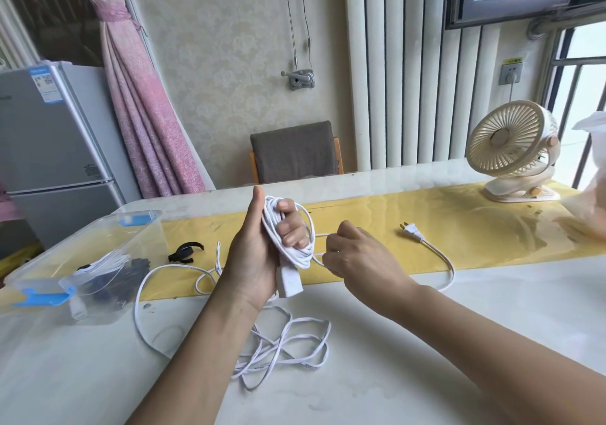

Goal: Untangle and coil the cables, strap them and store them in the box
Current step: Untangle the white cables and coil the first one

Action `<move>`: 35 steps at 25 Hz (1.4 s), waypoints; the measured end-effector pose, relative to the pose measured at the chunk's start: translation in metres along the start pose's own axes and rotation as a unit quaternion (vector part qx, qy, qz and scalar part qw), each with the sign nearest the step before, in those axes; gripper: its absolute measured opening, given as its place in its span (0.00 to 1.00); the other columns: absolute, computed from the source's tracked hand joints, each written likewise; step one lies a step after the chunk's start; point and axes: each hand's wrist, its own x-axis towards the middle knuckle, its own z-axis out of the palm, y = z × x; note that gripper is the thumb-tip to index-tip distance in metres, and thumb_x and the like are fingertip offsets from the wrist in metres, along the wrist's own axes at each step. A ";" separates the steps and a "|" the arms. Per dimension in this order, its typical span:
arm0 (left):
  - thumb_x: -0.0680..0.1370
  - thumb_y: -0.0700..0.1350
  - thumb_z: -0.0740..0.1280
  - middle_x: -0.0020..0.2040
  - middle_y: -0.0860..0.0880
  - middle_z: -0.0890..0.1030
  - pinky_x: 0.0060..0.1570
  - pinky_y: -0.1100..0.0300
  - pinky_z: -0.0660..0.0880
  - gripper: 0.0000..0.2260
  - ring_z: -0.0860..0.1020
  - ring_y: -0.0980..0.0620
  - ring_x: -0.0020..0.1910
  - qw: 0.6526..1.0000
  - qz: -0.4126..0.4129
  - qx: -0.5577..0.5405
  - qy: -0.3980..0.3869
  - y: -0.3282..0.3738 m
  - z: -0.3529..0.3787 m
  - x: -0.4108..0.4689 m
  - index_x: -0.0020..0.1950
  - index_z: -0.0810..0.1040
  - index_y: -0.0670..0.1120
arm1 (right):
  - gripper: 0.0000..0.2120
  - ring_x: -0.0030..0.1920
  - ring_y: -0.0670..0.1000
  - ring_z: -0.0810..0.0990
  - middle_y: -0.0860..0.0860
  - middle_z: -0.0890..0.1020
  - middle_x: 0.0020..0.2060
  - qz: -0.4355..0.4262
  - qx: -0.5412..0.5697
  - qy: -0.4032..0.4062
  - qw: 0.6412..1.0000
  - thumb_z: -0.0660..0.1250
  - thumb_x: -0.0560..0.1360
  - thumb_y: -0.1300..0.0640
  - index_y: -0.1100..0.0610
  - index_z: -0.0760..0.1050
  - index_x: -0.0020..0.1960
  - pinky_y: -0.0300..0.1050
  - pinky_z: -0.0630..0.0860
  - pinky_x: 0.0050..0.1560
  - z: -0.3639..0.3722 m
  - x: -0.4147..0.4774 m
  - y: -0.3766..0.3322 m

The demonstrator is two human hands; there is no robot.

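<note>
White cable [296, 258], coiled round left fingers [290, 228]

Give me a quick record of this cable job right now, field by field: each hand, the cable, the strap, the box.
left hand: grips the white cable coil, socket end hanging below
right hand: pinches the strand leading into the coil
loose cable: tangled on the table
plug: on the yellow runner
black strap: lying beside the box
clear box: open, cables already inside
</note>
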 end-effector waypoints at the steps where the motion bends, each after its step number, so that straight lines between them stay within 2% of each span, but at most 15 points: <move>1: 0.74 0.60 0.57 0.25 0.54 0.64 0.25 0.67 0.65 0.16 0.64 0.58 0.21 0.999 0.024 0.008 0.022 0.000 0.001 0.001 0.36 0.67 0.48 | 0.12 0.37 0.51 0.62 0.47 0.69 0.26 -0.008 -0.003 -0.003 1.000 0.49 0.64 0.66 0.49 0.58 0.30 0.41 0.65 0.29 0.002 -0.001 -0.002; 4: 0.73 0.58 0.60 0.27 0.53 0.66 0.27 0.65 0.66 0.14 0.66 0.55 0.24 0.985 0.105 0.115 0.081 0.001 -0.007 0.005 0.38 0.66 0.47 | 0.13 0.35 0.52 0.67 0.47 0.70 0.27 -0.014 -0.004 -0.008 1.000 0.51 0.65 0.66 0.52 0.66 0.27 0.43 0.69 0.29 0.003 -0.001 -0.006; 6: 0.76 0.57 0.60 0.26 0.52 0.68 0.28 0.60 0.66 0.15 0.67 0.53 0.25 0.936 0.187 0.273 0.119 -0.001 -0.018 0.008 0.37 0.66 0.47 | 0.13 0.36 0.53 0.67 0.48 0.71 0.28 -0.008 0.010 -0.008 1.000 0.56 0.65 0.70 0.54 0.69 0.28 0.45 0.70 0.30 0.000 0.001 -0.010; 8: 0.78 0.57 0.60 0.25 0.52 0.69 0.31 0.58 0.65 0.18 0.67 0.51 0.26 0.852 0.253 0.439 0.129 -0.001 -0.030 0.010 0.32 0.66 0.49 | 0.12 0.36 0.53 0.66 0.49 0.72 0.29 -0.011 0.037 -0.008 0.999 0.60 0.63 0.72 0.56 0.70 0.29 0.46 0.69 0.31 -0.004 0.003 -0.016; 9: 0.79 0.57 0.59 0.25 0.53 0.68 0.32 0.58 0.64 0.19 0.67 0.51 0.27 0.790 0.272 0.535 0.125 -0.001 -0.035 0.010 0.31 0.66 0.49 | 0.12 0.37 0.53 0.66 0.49 0.73 0.29 -0.016 0.052 -0.007 0.998 0.58 0.64 0.72 0.56 0.70 0.29 0.45 0.68 0.31 -0.006 0.005 -0.019; 11: 0.77 0.62 0.56 0.26 0.52 0.66 0.32 0.57 0.62 0.22 0.65 0.51 0.27 0.658 0.244 0.707 0.089 -0.004 -0.040 0.009 0.32 0.64 0.47 | 0.13 0.37 0.54 0.66 0.49 0.72 0.30 -0.021 0.074 -0.002 0.997 0.53 0.66 0.70 0.57 0.70 0.29 0.43 0.65 0.33 -0.013 0.007 -0.021; 12: 0.75 0.63 0.54 0.26 0.52 0.65 0.31 0.56 0.60 0.22 0.65 0.51 0.27 0.614 0.204 0.760 0.059 -0.007 -0.039 0.007 0.32 0.63 0.47 | 0.13 0.37 0.54 0.66 0.49 0.72 0.30 -0.019 0.082 0.007 0.996 0.51 0.65 0.69 0.56 0.68 0.29 0.42 0.63 0.34 -0.017 0.008 -0.020; 13: 0.74 0.64 0.52 0.26 0.51 0.66 0.31 0.56 0.59 0.21 0.64 0.51 0.27 0.599 0.163 0.783 0.032 -0.010 -0.037 0.005 0.31 0.62 0.48 | 0.13 0.37 0.54 0.66 0.49 0.72 0.30 -0.014 0.088 0.020 0.996 0.50 0.64 0.70 0.56 0.67 0.29 0.41 0.62 0.35 -0.020 0.008 -0.018; 15: 0.73 0.64 0.50 0.26 0.49 0.71 0.31 0.58 0.62 0.22 0.68 0.53 0.28 0.627 0.096 0.773 0.010 -0.014 -0.032 0.001 0.32 0.68 0.49 | 0.13 0.37 0.54 0.65 0.50 0.72 0.30 0.005 0.106 0.048 0.993 0.49 0.64 0.70 0.55 0.65 0.30 0.40 0.59 0.36 -0.027 0.008 -0.011; 18: 0.75 0.64 0.47 0.26 0.55 0.73 0.35 0.60 0.67 0.29 0.73 0.61 0.29 0.650 0.076 0.756 0.009 -0.012 -0.028 -0.001 0.36 0.78 0.44 | 0.13 0.38 0.52 0.63 0.50 0.71 0.30 0.067 0.112 0.091 0.987 0.48 0.64 0.69 0.56 0.65 0.30 0.41 0.60 0.35 -0.035 0.008 0.001; 22: 0.80 0.60 0.50 0.22 0.58 0.70 0.27 0.63 0.62 0.29 0.65 0.60 0.19 0.730 -0.017 0.683 -0.037 -0.013 -0.021 -0.007 0.33 0.74 0.39 | 0.11 0.40 0.48 0.60 0.50 0.72 0.29 0.165 0.087 0.143 0.972 0.46 0.62 0.67 0.60 0.66 0.29 0.42 0.59 0.35 -0.041 0.006 0.027; 25: 0.78 0.64 0.51 0.21 0.51 0.65 0.24 0.64 0.60 0.29 0.62 0.52 0.20 0.794 -0.098 0.597 -0.058 -0.010 -0.015 -0.013 0.32 0.72 0.42 | 0.13 0.40 0.51 0.62 0.48 0.71 0.29 0.258 0.084 0.177 0.946 0.49 0.65 0.66 0.63 0.70 0.30 0.41 0.57 0.36 -0.042 0.000 0.048; 28: 0.76 0.66 0.53 0.24 0.49 0.66 0.21 0.65 0.56 0.28 0.59 0.54 0.20 0.851 -0.204 0.470 -0.117 -0.004 -0.006 -0.019 0.31 0.70 0.44 | 0.10 0.40 0.53 0.63 0.47 0.69 0.29 0.326 0.110 0.167 0.924 0.51 0.64 0.67 0.62 0.69 0.30 0.39 0.58 0.36 -0.036 -0.004 0.054; 31: 0.73 0.66 0.60 0.24 0.54 0.69 0.19 0.66 0.52 0.25 0.58 0.58 0.19 0.870 -0.295 0.328 -0.221 0.004 -0.004 -0.022 0.30 0.71 0.47 | 0.12 0.40 0.53 0.63 0.45 0.68 0.28 0.325 0.123 0.150 0.926 0.50 0.63 0.68 0.55 0.66 0.30 0.29 0.61 0.39 -0.030 -0.005 0.051; 35: 0.76 0.60 0.58 0.20 0.53 0.63 0.17 0.61 0.49 0.19 0.56 0.55 0.18 0.861 -0.348 0.109 -0.354 0.014 -0.013 -0.019 0.33 0.71 0.48 | 0.16 0.41 0.54 0.64 0.50 0.71 0.29 0.340 0.103 0.133 0.925 0.57 0.66 0.79 0.60 0.70 0.30 0.31 0.62 0.39 -0.025 -0.007 0.056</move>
